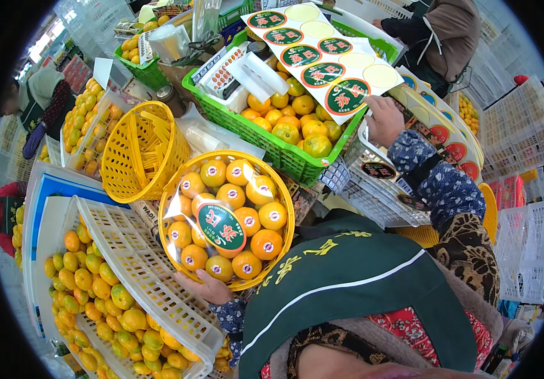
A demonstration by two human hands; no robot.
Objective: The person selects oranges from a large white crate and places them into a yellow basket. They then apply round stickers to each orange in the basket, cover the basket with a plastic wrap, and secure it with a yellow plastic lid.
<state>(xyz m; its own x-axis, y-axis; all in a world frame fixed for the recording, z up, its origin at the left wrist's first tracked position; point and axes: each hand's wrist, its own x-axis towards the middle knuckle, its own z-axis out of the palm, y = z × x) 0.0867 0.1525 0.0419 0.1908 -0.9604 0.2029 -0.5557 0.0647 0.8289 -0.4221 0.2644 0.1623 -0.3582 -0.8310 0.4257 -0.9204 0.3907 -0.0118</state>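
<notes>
A round yellow plastic basket (289, 227) full of mandarins sits in front of me under glossy transparent film. An oval green label with an orange border (221, 226) is on the film, and the mandarins carry small round stickers. My left hand (208, 286) holds the basket by its near rim, thumb on top. Up and to the right, my right hand (385, 118) has its fingertips at the lower corner of a label sheet (343, 61). That sheet bears several green oval labels and pale bare ovals. It lies over a green crate (272, 151) of mandarins.
A tilted white crate (148, 265) of mandarins is at lower left. An open yellow basket (144, 151) containing yellow strips stands beyond the filled one. More label sheets (442, 128) lie at right on white crates. Co-workers (442, 38) (39, 104) are at both sides.
</notes>
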